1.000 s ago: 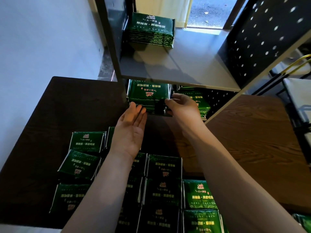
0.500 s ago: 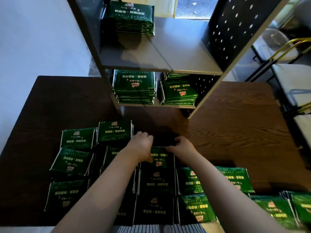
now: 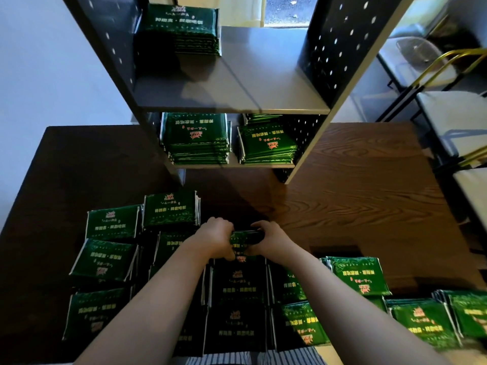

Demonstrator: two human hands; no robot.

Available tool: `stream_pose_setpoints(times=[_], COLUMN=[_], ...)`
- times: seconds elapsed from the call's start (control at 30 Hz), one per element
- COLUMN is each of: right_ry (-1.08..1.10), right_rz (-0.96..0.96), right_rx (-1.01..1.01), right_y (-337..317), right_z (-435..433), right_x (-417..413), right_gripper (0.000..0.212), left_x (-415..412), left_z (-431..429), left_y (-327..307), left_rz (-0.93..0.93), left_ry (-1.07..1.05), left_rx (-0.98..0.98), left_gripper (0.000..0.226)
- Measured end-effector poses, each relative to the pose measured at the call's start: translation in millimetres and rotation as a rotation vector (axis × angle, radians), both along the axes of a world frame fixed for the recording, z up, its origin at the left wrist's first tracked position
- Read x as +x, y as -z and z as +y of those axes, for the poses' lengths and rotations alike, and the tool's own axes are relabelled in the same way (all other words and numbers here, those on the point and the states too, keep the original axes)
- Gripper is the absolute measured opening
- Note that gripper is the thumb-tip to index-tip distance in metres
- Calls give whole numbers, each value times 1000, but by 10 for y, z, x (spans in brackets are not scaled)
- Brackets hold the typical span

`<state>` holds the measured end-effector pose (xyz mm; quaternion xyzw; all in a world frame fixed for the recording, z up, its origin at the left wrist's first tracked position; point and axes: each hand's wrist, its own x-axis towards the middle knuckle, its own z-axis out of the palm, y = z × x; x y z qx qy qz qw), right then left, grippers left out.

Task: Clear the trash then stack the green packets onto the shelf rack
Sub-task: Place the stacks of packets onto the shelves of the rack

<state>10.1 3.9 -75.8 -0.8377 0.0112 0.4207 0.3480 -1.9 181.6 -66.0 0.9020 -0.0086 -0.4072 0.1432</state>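
Observation:
Several piles of green packets (image 3: 113, 262) cover the near part of the dark wooden table (image 3: 363, 206). My left hand (image 3: 214, 239) and right hand (image 3: 268, 239) both grip a small stack of green packets (image 3: 243, 238) from its two sides, at the middle of the table. The grey shelf rack (image 3: 237, 90) stands at the far side. Its lower level holds two stacks of green packets (image 3: 196, 139), side by side. One more stack of packets (image 3: 181, 29) lies at the back left of the upper level.
A white wall (image 3: 47, 61) runs along the left. Chairs with gold frames (image 3: 448, 83) stand to the right of the table. The rack's perforated side panel (image 3: 342, 43) rises at the right of the shelves. More packets (image 3: 421, 320) lie at the near right edge.
Both hands have drawn back from the lower shelf, where they left a stack, and come down to the table. They now grip a new stack of packets.

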Motion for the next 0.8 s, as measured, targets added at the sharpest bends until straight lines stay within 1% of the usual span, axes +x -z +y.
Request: stream_pose_setpoints(times=[0.2,0.3,0.37,0.5,0.57,0.7,0.73,0.8], right_ry=[-82,-109,-143,-121,-124,-171,-184,-220], right_rz=[37,21,-8,-49,-146,-464,-506,-522], right_rx=[-24,-24,-41,-8,15,-19,-31,-66], right_y=[0,4,-18,-47,-88,-138,-131,-120], right_z=[7,0,16,8,-15,-72,-86,-122], right_x=[53,66,58,80,120,131,119,90], right_gripper=[79,68,65,55,52,57,57,58], left_x=[-43,-64,-79,-92,-87,-92,-108,-160], left_z=[-65,-75,-76,-120,-145,-218,-242,-272], left_y=[4,11,27,19,-12,-14,5,71], left_rz=[-38,-66,-91,-181,-262,-505,-536,-542], left_ry=[0,5,17,52,22,-80,-88,-89], left_rx=[24,18,11,21,11,1,1,-13], left_gripper=[64,70,72,70,68,62,63,64])
